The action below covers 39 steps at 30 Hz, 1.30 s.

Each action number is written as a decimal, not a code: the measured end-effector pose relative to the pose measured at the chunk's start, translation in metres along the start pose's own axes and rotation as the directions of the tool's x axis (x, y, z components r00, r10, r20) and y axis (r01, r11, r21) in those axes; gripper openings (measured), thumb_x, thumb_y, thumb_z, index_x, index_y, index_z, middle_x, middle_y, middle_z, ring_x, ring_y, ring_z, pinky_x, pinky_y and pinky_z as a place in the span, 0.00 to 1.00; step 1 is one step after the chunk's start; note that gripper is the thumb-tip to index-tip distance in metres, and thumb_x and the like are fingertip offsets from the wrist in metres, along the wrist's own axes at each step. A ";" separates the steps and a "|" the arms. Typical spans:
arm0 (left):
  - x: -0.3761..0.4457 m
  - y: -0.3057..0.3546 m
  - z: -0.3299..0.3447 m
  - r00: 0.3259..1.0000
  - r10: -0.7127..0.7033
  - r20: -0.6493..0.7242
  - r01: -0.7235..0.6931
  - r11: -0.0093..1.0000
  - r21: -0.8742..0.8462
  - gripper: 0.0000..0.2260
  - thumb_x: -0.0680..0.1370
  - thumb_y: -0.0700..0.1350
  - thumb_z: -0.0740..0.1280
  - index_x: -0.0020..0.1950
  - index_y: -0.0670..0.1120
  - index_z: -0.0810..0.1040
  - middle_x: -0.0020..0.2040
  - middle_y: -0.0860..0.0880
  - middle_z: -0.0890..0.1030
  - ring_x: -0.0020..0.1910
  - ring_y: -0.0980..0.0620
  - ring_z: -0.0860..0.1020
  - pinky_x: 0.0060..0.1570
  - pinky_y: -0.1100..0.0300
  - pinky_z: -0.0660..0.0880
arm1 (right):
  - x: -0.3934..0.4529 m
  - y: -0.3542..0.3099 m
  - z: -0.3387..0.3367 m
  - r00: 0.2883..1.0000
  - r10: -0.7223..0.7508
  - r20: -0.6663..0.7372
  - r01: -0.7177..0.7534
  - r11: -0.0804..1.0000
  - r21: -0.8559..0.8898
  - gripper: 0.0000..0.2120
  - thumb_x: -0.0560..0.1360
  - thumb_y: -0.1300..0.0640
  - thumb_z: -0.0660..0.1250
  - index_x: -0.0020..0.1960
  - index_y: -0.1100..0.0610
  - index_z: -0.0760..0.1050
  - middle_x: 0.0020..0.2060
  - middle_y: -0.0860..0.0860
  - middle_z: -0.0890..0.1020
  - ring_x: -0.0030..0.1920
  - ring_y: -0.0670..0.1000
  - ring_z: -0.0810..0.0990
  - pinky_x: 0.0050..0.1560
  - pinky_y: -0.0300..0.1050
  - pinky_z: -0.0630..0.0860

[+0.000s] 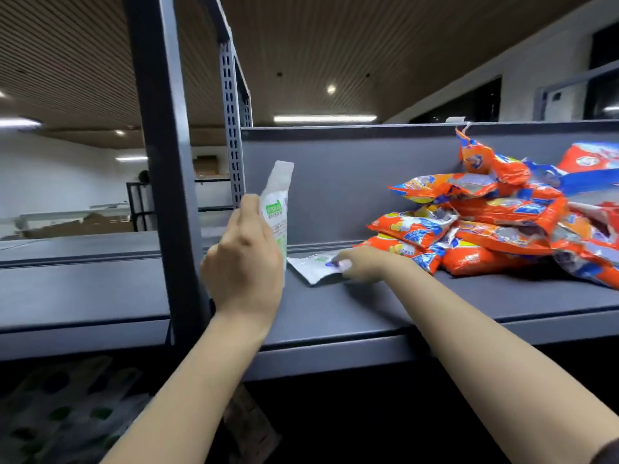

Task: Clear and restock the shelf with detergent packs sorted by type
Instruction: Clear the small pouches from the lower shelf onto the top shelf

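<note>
the flat grey metal shelf board (385,316) spans the view under a brown slatted ceiling (335,45). at 9 o'clock the left hand (243,262) grips an upright white-green detergent pouch (276,209). just right, the right hand (360,264) presses a flat white pouch (313,267) onto the board, fingers hidden. orange detergent packs (502,222) heap at 3 o'clock.

Single head-worn wide-angle view, close to the grey shelf (335,306), facing forward, angled slightly upward

White pouch (277,209) with green label, gripped in left fingers (249,209). White packet (313,266), green and purple print, under right fingertips (345,264). Beside them, orange packs (495,229) with blue, yellow, white print. Grey shelf (368,316).
</note>
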<state>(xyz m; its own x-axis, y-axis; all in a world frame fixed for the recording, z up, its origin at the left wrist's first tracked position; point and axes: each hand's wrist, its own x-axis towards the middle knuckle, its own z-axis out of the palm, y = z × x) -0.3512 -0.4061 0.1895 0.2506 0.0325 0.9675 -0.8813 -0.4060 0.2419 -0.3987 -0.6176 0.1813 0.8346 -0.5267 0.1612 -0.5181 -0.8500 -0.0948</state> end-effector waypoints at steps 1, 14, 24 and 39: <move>0.003 0.002 0.008 1.000 0.006 0.011 -0.006 0.999 0.034 0.12 0.79 0.43 0.53 0.47 0.39 0.73 0.35 0.42 0.79 0.25 0.37 0.75 0.26 0.58 0.62 | -0.003 0.002 0.001 0.999 -0.012 0.043 0.013 1.000 -0.009 0.22 0.77 0.60 0.57 0.71 0.50 0.66 0.69 0.53 0.71 0.68 0.57 0.69 0.67 0.49 0.67; -0.010 0.002 0.172 0.341 -0.188 0.921 -0.035 0.977 0.212 0.28 0.79 0.61 0.53 0.77 0.51 0.54 0.77 0.47 0.56 0.75 0.42 0.56 0.71 0.44 0.54 | -0.031 0.032 0.011 0.999 -0.038 -0.038 0.045 0.977 0.209 0.22 0.77 0.53 0.61 0.71 0.51 0.67 0.70 0.53 0.70 0.68 0.54 0.69 0.66 0.46 0.66; -0.005 0.000 0.111 0.493 -0.269 0.827 0.056 0.959 0.279 0.18 0.80 0.51 0.55 0.67 0.45 0.68 0.66 0.44 0.71 0.64 0.42 0.70 0.58 0.51 0.67 | -0.052 0.023 0.003 0.990 0.020 -0.139 0.009 0.978 0.209 0.23 0.77 0.50 0.61 0.71 0.52 0.67 0.69 0.53 0.71 0.68 0.54 0.69 0.64 0.46 0.69; -0.051 0.003 -0.075 0.652 -0.187 0.735 0.317 0.948 -0.039 0.10 0.78 0.56 0.61 0.47 0.52 0.79 0.42 0.61 0.77 0.48 0.53 0.78 0.52 0.54 0.75 | -0.171 -0.047 0.025 0.917 -0.009 -0.400 0.185 0.896 0.404 0.15 0.76 0.48 0.65 0.60 0.50 0.76 0.58 0.48 0.79 0.58 0.48 0.76 0.58 0.45 0.72</move>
<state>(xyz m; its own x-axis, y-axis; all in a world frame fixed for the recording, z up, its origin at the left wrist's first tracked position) -0.3966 -0.3409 0.1464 0.6230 -0.5740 0.5314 -0.7715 -0.3387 0.5386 -0.5126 -0.4874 0.1336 0.6950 -0.4731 0.5414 -0.2340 -0.8609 -0.4518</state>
